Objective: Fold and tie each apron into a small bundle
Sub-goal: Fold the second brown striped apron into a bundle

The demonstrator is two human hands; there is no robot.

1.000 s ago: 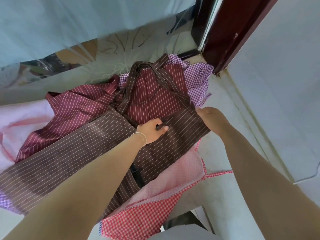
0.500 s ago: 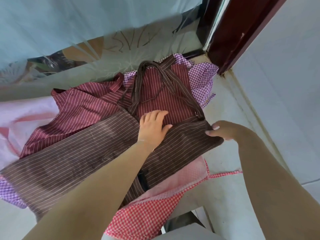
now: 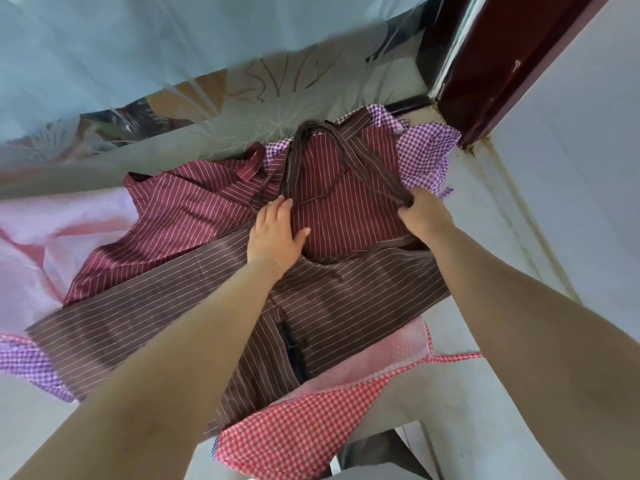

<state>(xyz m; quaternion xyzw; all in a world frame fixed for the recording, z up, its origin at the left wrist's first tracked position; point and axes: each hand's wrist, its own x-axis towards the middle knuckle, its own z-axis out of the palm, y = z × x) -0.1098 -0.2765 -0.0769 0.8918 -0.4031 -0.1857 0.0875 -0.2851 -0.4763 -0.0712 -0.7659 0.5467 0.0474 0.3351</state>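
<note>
Right grip: the right hand (image 3: 420,211) has its fingers curled round the brown neck strap (image 3: 367,168) at the strap's right end, where it meets the bib.
Left grip: the left hand (image 3: 275,233) lies flat with straight fingers. It presses on the cloth at the upper edge of the brown striped apron (image 3: 242,306) and holds nothing.
Strap: it runs as a loop from the right hand up and away, then back down toward the fingertips of the left hand. It lies over the maroon cloth.
Work item: the brown striped apron is spread across the middle of the pile, mostly flat. A dark slit or pocket opening shows near its centre.
Pile beneath: a maroon striped apron (image 3: 194,216) lies directly under and beyond the brown one. A purple checked apron (image 3: 426,154) shows at the far right. A red checked apron (image 3: 298,424) shows at the near edge.
Support: the pile rests on a pale surface (image 3: 485,410) in a corner, beside a dark red frame (image 3: 485,74) and a pale wall (image 3: 571,150). Whether the surface is a tabletop or the floor cannot be told.
Progress: early, by judgement. No bundle is in view.
Done: the brown apron is laid out on top and its strap is in hand.
Left: gather the strap, fold this apron, tie it. Then repeat for the other aprons.
</note>
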